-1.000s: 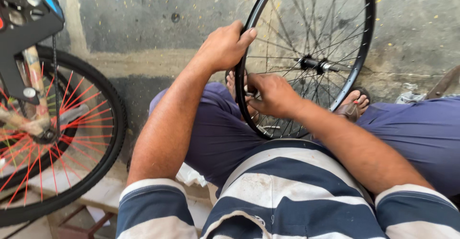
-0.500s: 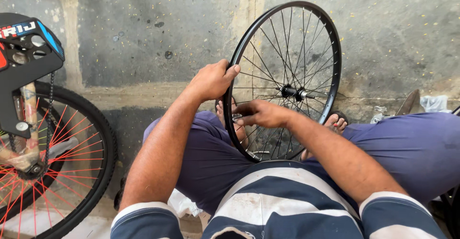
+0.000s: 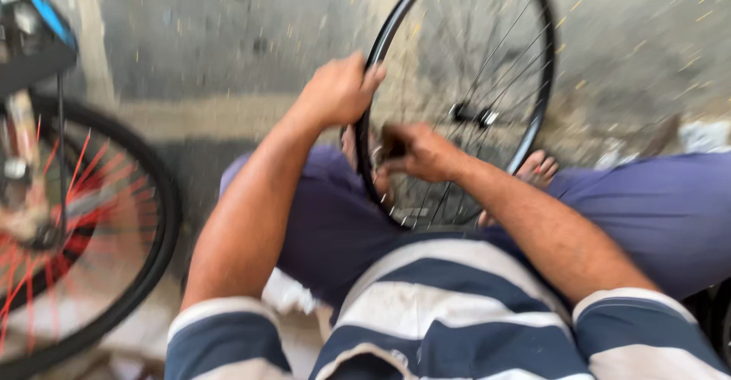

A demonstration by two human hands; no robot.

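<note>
While left hand (image 3: 339, 91) grips black wheel rim (image 3: 542, 83), right hand (image 3: 419, 151) at spokes (image 3: 449, 190)

Two wheels, two hands, two bare feet

One bare black wheel rim (image 3: 533, 83) with thin silver spokes and one hub (image 3: 472, 113) stands between the person's knees; one second wheel (image 3: 152, 220), with a tyre and red spokes, sits at the left on one bicycle whose frame (image 3: 34, 45) shows black and blue. Two hands are on the rim: the left hand (image 3: 339, 91) and the right hand (image 3: 419, 151). Two feet show behind it, one (image 3: 537, 170) clear, one (image 3: 350, 140) partly hidden. Blur hides the spoke count.
</note>
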